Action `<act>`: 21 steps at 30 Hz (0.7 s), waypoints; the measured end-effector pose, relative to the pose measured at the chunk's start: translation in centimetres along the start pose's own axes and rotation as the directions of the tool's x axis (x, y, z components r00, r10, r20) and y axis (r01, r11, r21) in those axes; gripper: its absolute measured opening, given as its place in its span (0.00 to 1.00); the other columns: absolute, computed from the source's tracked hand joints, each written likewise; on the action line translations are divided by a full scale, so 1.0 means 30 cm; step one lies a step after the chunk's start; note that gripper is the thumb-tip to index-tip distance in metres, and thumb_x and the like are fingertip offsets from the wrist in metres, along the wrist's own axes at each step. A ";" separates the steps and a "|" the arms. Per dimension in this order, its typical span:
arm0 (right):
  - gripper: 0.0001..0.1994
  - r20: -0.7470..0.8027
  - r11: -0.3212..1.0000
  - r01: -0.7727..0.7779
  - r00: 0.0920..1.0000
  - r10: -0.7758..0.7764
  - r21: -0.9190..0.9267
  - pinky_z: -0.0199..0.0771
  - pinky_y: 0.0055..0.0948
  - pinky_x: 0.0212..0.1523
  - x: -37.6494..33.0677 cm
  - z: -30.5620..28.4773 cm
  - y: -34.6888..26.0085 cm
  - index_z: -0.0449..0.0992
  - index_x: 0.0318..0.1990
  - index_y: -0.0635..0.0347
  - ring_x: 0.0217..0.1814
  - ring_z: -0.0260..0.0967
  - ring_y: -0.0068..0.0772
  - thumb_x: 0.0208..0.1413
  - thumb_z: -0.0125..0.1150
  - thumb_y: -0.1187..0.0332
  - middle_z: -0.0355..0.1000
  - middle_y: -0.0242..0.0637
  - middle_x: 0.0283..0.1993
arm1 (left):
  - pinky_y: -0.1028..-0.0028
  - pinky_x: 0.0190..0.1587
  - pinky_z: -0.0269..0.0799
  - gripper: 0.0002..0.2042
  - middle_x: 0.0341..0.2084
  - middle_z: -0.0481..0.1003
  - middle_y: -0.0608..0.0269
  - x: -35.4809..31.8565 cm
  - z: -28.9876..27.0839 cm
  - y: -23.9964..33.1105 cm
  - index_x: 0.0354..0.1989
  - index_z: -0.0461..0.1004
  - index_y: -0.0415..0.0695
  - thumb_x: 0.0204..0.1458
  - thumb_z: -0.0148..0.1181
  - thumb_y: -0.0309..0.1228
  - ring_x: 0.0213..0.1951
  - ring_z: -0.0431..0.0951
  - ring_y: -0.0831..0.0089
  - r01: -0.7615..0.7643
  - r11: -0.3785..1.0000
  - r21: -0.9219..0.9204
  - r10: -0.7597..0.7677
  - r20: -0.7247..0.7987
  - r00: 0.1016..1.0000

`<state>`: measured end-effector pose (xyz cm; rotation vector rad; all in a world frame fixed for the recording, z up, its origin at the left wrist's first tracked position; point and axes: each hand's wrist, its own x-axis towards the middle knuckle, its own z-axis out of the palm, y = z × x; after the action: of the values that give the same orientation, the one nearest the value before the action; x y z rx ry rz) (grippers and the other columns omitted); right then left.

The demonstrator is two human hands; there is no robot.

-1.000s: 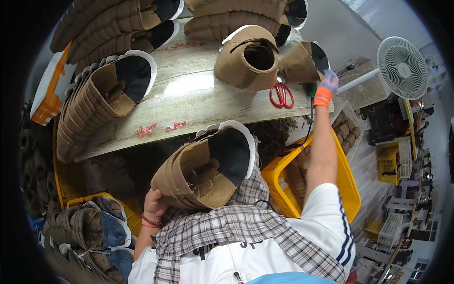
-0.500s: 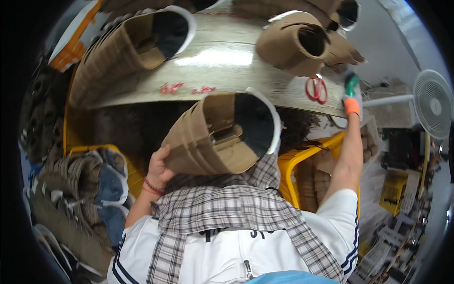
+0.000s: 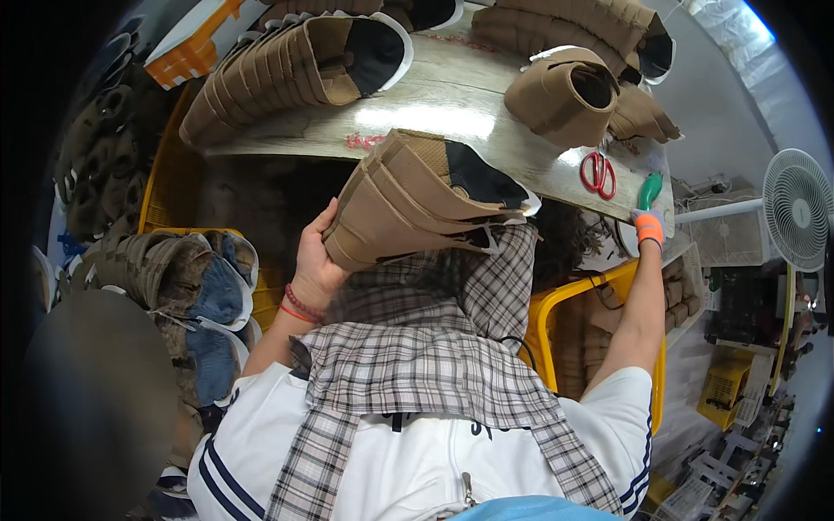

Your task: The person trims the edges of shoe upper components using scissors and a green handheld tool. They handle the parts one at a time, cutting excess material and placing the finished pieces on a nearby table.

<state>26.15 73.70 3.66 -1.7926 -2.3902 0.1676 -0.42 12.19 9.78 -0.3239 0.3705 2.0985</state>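
My left hand [image 3: 319,256] grips a nested stack of brown shoe uppers [image 3: 391,204] by its closed lower left end. The stack is tilted in front of the table edge, its black-lined, white-rimmed openings facing right. My right hand [image 3: 648,227], in an orange and grey glove, reaches out to the table's right front corner. Its fingers are closed around a green tool handle [image 3: 650,191]; the tool's working end cannot be made out. Red-handled scissors [image 3: 598,176] lie on the table just left of that hand.
On the wooden table [image 3: 460,78] stand more stacked uppers [image 3: 287,69] and a curled brown upper [image 3: 565,95]. Yellow crates [image 3: 543,326] flank my lap. Camouflage uppers with blue lining [image 3: 213,286] fill the left side. A white fan [image 3: 797,208] stands at right.
The stack in my left hand has tipped, its openings now turned further right and less toward me. My right hand has drawn slightly nearer along the table edge with the green handle.
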 end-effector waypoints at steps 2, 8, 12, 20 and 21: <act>0.11 -0.013 0.995 0.018 1.000 -0.017 0.094 0.67 0.34 0.18 -0.027 0.010 0.070 0.70 0.30 0.63 0.14 0.65 0.37 0.41 0.62 0.67 0.67 0.40 0.18 | 0.56 0.56 0.67 0.18 0.50 0.73 0.51 -0.011 -0.016 0.015 0.53 0.69 0.38 0.61 0.46 0.38 0.52 0.73 0.57 -0.017 1.000 -0.002 0.017 -0.022 1.000; 0.09 0.220 0.557 -0.158 0.975 -0.045 0.815 0.69 0.28 0.22 -0.435 -0.142 0.133 0.71 0.33 0.62 0.19 0.68 0.29 0.45 0.62 0.70 0.70 0.37 0.23 | 0.58 0.55 0.69 0.17 0.49 0.73 0.51 -0.038 -0.047 0.048 0.51 0.69 0.37 0.62 0.45 0.38 0.51 0.73 0.58 -0.034 0.999 0.000 0.034 -0.027 0.999; 0.08 0.086 0.347 -0.010 0.975 -0.203 0.938 0.66 0.21 0.25 -0.737 -0.274 0.034 0.71 0.34 0.62 0.23 0.66 0.23 0.48 0.64 0.71 0.70 0.32 0.24 | 0.58 0.55 0.69 0.17 0.49 0.73 0.51 -0.037 -0.055 0.043 0.50 0.70 0.37 0.62 0.45 0.38 0.51 0.73 0.58 -0.034 0.999 -0.009 0.034 -0.001 0.999; 0.19 -0.346 0.586 0.700 0.712 -0.610 0.407 0.71 0.31 0.28 -1.163 -0.433 -0.313 0.75 0.34 0.59 0.25 0.71 0.38 0.37 0.76 0.61 0.73 0.40 0.26 | 0.58 0.54 0.70 0.18 0.49 0.73 0.51 -0.079 -0.022 0.052 0.52 0.69 0.38 0.61 0.45 0.37 0.50 0.74 0.58 0.014 1.000 0.015 -0.015 0.057 0.998; 0.20 -0.347 0.549 0.771 0.636 -0.689 0.323 0.71 0.32 0.27 -1.173 -0.434 -0.325 0.74 0.34 0.58 0.25 0.70 0.42 0.37 0.76 0.60 0.72 0.41 0.26 | 0.58 0.54 0.70 0.18 0.49 0.73 0.51 -0.090 -0.015 0.057 0.53 0.69 0.38 0.62 0.45 0.37 0.50 0.74 0.58 0.017 1.000 0.018 -0.019 0.064 0.998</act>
<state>29.05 37.19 16.37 -0.4761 -2.4649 0.3865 -0.45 9.07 10.60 -0.2478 0.3467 2.0816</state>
